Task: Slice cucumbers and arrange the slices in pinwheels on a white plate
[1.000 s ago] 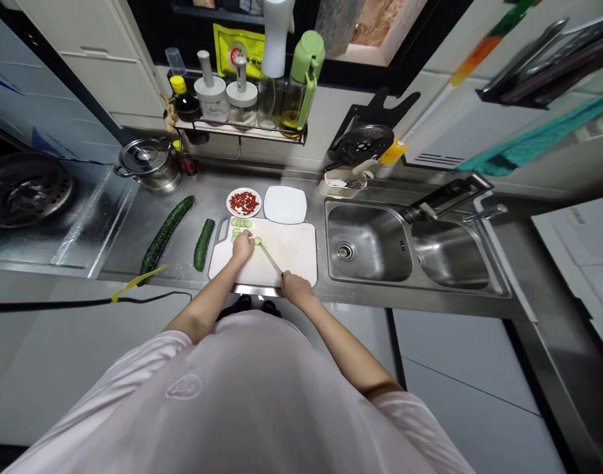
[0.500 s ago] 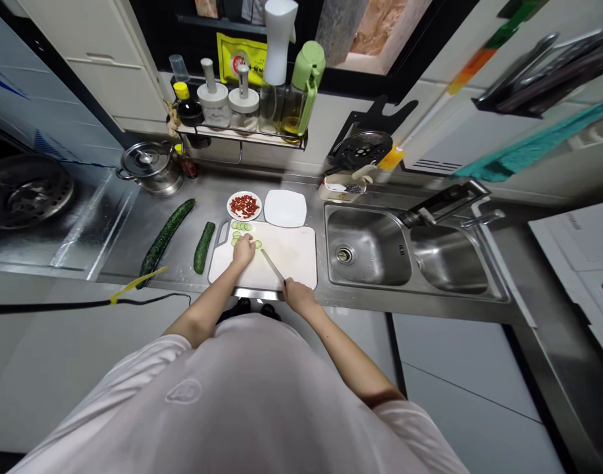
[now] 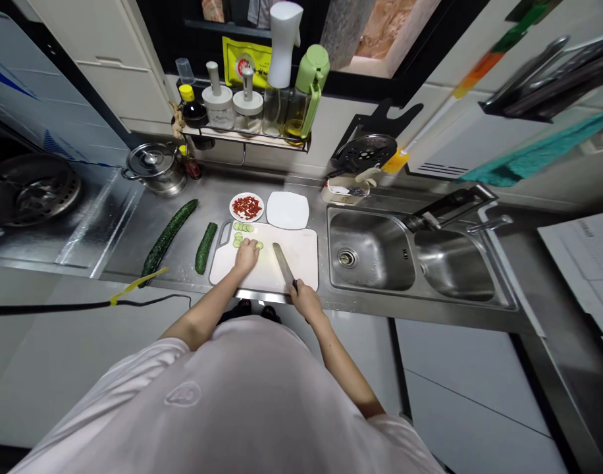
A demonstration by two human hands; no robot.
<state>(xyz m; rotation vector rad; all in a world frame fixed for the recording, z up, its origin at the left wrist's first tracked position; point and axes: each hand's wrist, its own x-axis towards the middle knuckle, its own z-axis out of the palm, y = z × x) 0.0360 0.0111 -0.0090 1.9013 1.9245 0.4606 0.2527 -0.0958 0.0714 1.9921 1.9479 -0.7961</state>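
My right hand (image 3: pixel 306 301) is wrapped round the handle of a kitchen knife (image 3: pixel 283 264), whose blade points away from me over the white cutting board (image 3: pixel 286 243). Left of the blade, my left hand (image 3: pixel 247 257) has its fingers curled down on cucumber slices; one cucumber slice (image 3: pixel 259 245) shows at its fingertips. More cucumber slices (image 3: pixel 243 227) lie in a row at the board's upper left. Beside the board rests a short cucumber piece (image 3: pixel 205 248), and farther left a long whole cucumber (image 3: pixel 169 238).
Behind the board stand a plate of chopped red pieces (image 3: pixel 247 207) and a white square plate (image 3: pixel 288 209). A double sink (image 3: pixel 370 253) is to the right. A lidded pot (image 3: pixel 156 170) stands back left, near a rack of bottles and jars (image 3: pixel 247 135).
My right hand has moved the knife to the right, away from my left hand, and more of the blade's flat side shows. My left hand stays at the slices, its fingers slightly shifted.
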